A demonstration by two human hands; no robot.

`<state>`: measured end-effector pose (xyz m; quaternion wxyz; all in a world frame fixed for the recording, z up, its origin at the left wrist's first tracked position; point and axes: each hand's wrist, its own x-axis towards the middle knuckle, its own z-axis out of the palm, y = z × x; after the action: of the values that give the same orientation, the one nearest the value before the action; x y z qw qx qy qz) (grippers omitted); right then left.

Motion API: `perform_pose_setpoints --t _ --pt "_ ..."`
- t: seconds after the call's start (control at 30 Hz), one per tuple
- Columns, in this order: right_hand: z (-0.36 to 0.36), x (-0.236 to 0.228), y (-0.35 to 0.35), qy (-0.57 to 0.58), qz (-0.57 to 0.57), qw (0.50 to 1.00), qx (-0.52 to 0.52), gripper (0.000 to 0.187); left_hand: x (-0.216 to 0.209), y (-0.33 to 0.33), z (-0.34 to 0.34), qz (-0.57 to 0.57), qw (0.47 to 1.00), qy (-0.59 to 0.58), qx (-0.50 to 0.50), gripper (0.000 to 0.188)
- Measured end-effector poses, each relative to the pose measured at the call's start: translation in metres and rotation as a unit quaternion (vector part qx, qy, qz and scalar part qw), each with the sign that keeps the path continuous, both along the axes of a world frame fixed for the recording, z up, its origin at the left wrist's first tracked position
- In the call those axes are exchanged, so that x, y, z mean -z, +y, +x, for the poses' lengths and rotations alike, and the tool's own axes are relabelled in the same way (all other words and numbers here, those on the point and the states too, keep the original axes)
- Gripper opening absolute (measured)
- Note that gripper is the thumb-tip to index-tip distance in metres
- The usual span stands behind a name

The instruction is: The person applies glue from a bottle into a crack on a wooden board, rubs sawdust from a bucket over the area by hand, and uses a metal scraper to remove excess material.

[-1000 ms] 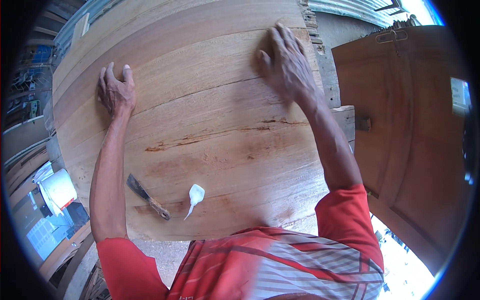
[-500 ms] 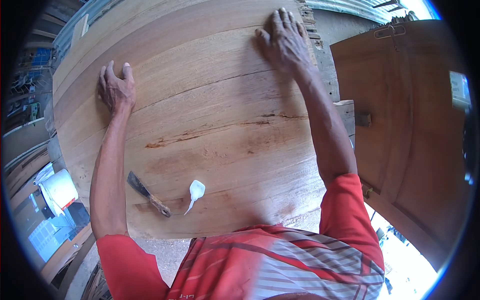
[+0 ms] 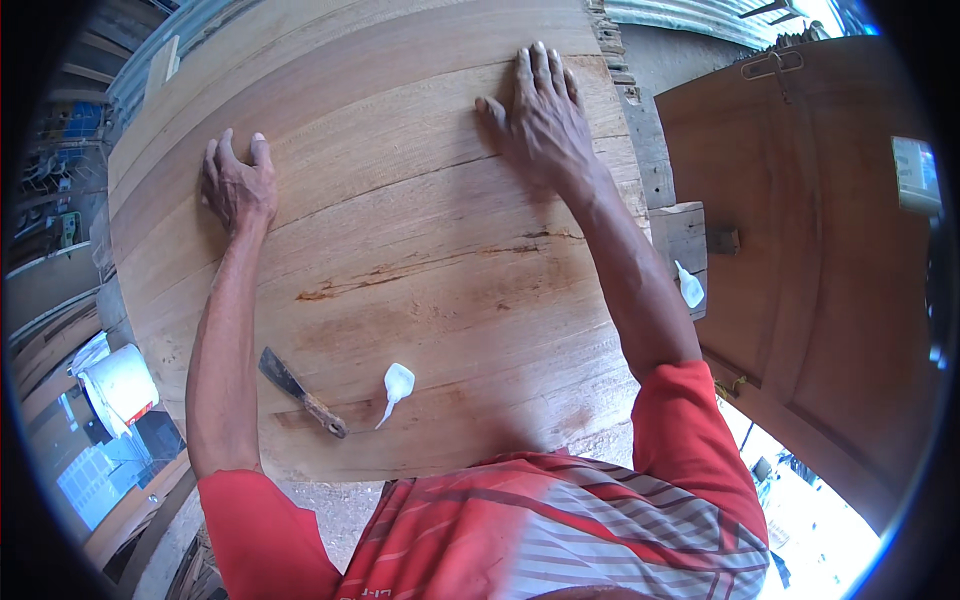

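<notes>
"In the middle of the frame, how far along is it?"

"I see the wooden panel with its boards already edge to edge. A rough brown crack still shows, so I judge the surface unfinished. How much is left, I can't tell."

"The hands?"

"Right hand, upper centre: palm down on the panel, fingers slightly spread, empty. Left hand, upper left: resting there, fingers bent, thumb wide, holding nothing I can see."

"Tools?"

"Knife and white bottle lie unheld, lower centre."
</notes>
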<state>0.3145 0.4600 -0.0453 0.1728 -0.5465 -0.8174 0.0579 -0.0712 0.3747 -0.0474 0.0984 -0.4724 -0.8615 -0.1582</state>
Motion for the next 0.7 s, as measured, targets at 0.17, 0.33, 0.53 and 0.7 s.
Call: perform_pose_setpoints --t 0.17,0.33,0.53,0.7 --pt "0.010 -0.013 -0.006 -0.038 -0.008 0.999 0.014 0.091 -0.003 0.001 0.002 0.002 1.000 0.000 0.004 0.065" --pt "0.011 -0.018 0.004 -0.065 -0.040 0.997 0.025 0.092 -0.003 0.000 0.002 0.000 1.000 -0.004 0.000 0.066" --pt "0.017 -0.022 0.014 -0.079 -0.017 0.996 0.040 0.096 -0.008 0.002 0.007 -0.015 1.000 -0.004 -0.011 0.067" --pt "0.008 -0.022 0.010 -0.029 -0.055 0.997 0.038 0.095 -0.006 0.001 0.006 -0.011 1.000 0.000 -0.012 0.067"
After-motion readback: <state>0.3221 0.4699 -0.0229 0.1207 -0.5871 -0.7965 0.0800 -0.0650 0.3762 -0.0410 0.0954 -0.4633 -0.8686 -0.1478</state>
